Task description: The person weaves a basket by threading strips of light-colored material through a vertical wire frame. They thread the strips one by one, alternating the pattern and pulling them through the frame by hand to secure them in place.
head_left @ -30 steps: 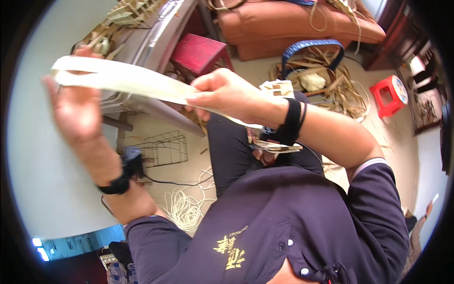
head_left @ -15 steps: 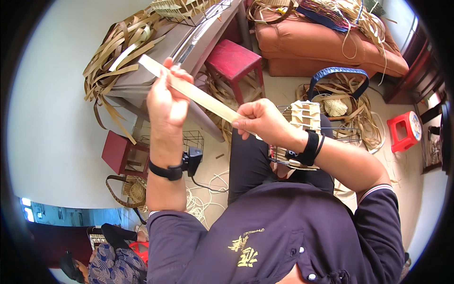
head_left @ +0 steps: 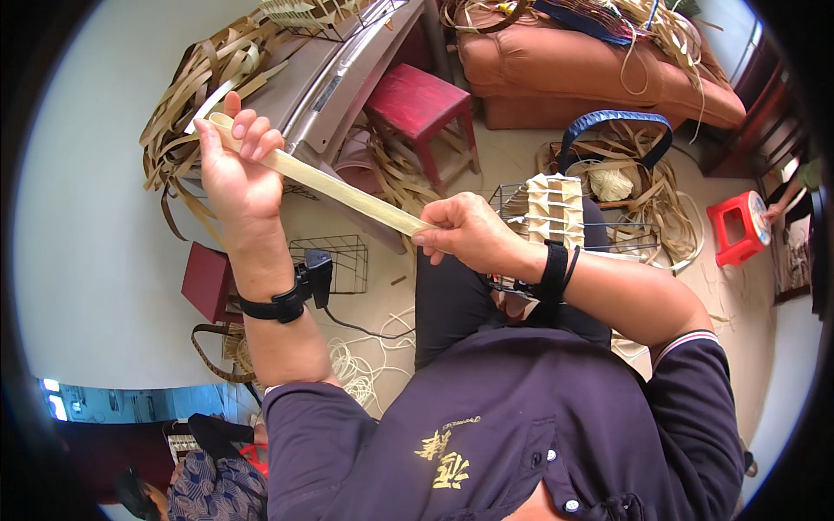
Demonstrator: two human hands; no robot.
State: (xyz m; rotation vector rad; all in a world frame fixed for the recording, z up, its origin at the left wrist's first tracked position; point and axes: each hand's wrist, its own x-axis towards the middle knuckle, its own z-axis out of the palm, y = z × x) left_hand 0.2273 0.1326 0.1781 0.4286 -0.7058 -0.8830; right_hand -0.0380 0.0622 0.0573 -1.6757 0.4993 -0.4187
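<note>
Since the earlier frame, our left hand [head_left: 243, 187] shifts farther left along the pale strip [head_left: 347, 190], its fingers half open and loosely curled around it. Our right hand [head_left: 469, 230] pinches the strip narrowly, so it stretches between both hands, left of the wire basket [head_left: 556, 211].

The flat, narrow, pale-yellow strip [head_left: 347, 190] extends straight between the left hand [head_left: 241, 174] and the right hand [head_left: 473, 230]; its end at the left hand curls.
</note>
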